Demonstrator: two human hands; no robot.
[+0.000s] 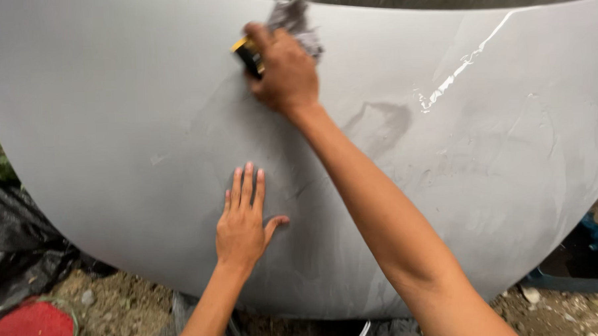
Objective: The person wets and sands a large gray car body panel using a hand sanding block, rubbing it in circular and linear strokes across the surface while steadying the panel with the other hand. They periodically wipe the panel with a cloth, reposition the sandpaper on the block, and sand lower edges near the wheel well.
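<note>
A big grey panel fills my view, dull and wet-streaked (glossy near its right edge). My right hand grips a yellow-black block and grey rag against it; my left hand lies flat, fingers spread. Black plastic sheet and red lid lie below left.

No packages, labels, signs, screens.
</note>
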